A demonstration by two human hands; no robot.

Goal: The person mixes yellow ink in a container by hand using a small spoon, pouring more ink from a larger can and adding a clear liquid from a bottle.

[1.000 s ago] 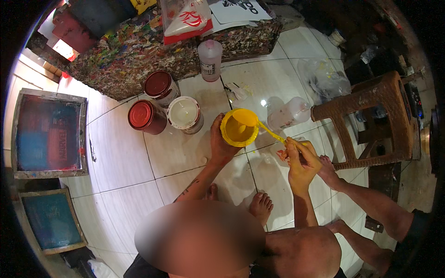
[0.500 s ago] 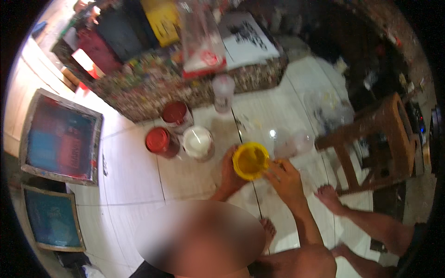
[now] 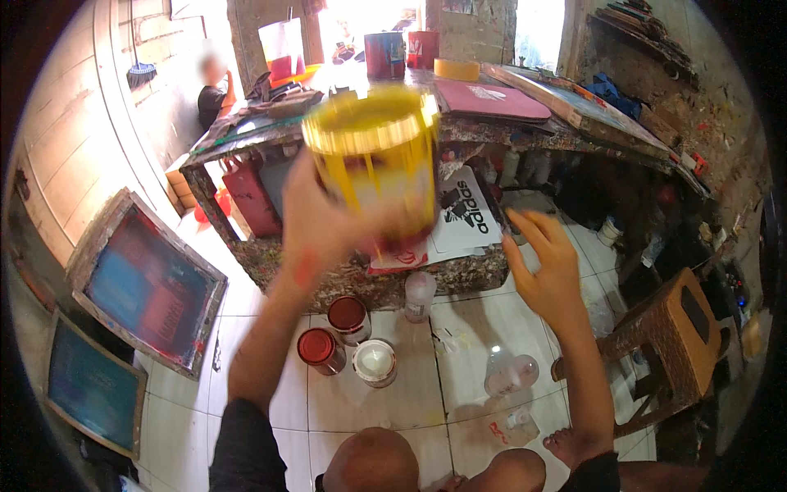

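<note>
My left hand (image 3: 324, 221) is wrapped round a yellow paint can (image 3: 381, 176), smeared by motion, held upright at the height of the worktable. Yellow streaks run down its side and its rim is coated in yellow. To the right, apart from the can, my right hand (image 3: 545, 266) is raised with fingers spread and nothing visible in them. On the tiled floor below stand a dark red can (image 3: 348, 318), a can with a red top (image 3: 320, 350) and a white can (image 3: 375, 362). A clear plastic cup (image 3: 420, 297) stands behind them.
A paint-stained worktable (image 3: 311, 123) spans the far side, bearing cans, a pink board (image 3: 496, 102) and a wooden frame (image 3: 602, 115). Two screen frames (image 3: 147, 283) lean at left. A brown stool (image 3: 664, 344) stands at right. A person (image 3: 215, 94) is at far left.
My left hand has lifted the yellow can from low over the floor up to table height. My right hand has come away from the can. The view has tilted up.
</note>
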